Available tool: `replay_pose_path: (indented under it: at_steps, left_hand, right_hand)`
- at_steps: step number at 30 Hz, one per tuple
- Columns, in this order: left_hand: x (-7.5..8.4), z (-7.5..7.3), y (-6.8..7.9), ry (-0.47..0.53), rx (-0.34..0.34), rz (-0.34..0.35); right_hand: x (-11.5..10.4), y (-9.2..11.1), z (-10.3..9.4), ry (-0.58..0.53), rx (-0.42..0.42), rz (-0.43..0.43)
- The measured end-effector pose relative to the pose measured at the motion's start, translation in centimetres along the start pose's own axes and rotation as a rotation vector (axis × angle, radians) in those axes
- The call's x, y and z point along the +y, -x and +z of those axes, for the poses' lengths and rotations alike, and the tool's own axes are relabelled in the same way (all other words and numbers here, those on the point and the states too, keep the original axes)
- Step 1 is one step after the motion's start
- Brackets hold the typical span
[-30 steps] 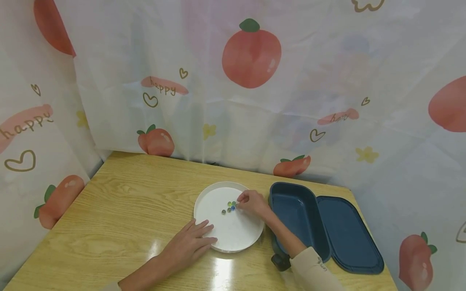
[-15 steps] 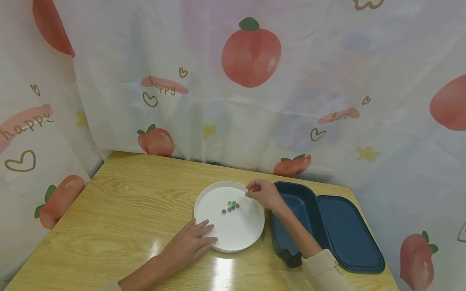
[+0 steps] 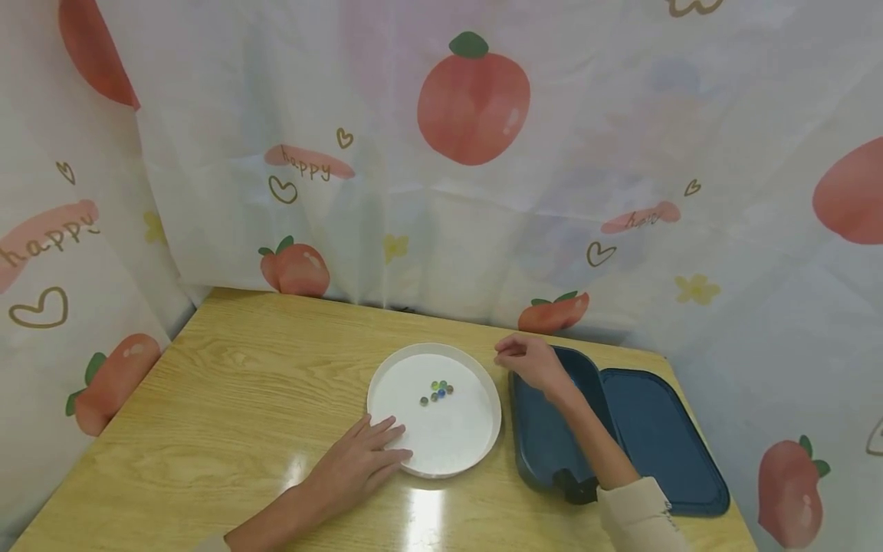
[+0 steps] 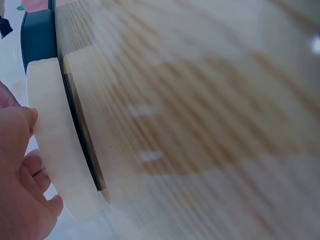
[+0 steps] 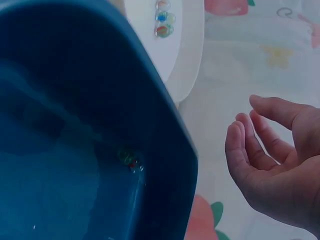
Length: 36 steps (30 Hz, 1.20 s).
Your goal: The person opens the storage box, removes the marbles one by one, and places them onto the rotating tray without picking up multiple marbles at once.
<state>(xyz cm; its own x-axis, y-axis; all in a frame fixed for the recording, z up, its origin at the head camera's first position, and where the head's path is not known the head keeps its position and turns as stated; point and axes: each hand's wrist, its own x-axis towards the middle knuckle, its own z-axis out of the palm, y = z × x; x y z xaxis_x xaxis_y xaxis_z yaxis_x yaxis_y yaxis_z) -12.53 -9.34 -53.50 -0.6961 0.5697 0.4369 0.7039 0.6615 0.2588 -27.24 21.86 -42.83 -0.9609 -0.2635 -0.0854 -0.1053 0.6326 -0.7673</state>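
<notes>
A round white plate [image 3: 382, 376] with a low rim sits on the table. On it lie several glass marbles [image 3: 442, 393], one of them blue. My left hand [image 3: 355, 464] spreads its fingers over the plate's near-left rim; in the left wrist view its fingertips touch the pale plate wall [image 4: 57, 125]. Above the far-left corner of the dark blue box [image 3: 541, 437] hovers my right hand [image 3: 534, 364]. Its thumb and fingers are curled close together in the right wrist view, and any marble between them is hidden. Small marbles [image 5: 131, 161] lie inside the box.
The flat blue lid [image 3: 665, 448] lies right of the box, against its side. A black latch [image 3: 578, 489] projects from the box's near end. Wood-grain table [image 3: 262, 383] extends left of the plate. A fruit-print curtain [image 3: 386, 169] hangs behind.
My right hand has left the marbles and moved right, off the plate to the box corner, fingers still drawn together. The marbles left on the plate and my left hand have stayed put.
</notes>
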Motion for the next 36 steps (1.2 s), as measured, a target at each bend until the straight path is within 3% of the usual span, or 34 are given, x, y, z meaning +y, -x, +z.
replay_pose_path:
  at_steps: [6,15,27,36]
  left_hand:
    - [0.0,0.0,-0.1,0.001,0.005,0.003]
    - [0.1,-0.1,-0.1,-0.001,0.004,-0.004]
    - [-0.1,0.0,-0.1,-0.003,0.004,0.004]
    - [0.0,0.0,-0.1,0.009,-0.002,-0.007]
  right_hand:
    - [1.5,0.2,-1.5,-0.042,0.002,0.029]
    - [3.7,0.0,-2.6,-0.008,-0.01,0.073]
    - [5.3,-0.8,-3.1,-0.001,-0.079,0.107]
    - [7.0,-1.7,-2.1,0.067,-0.103,0.139]
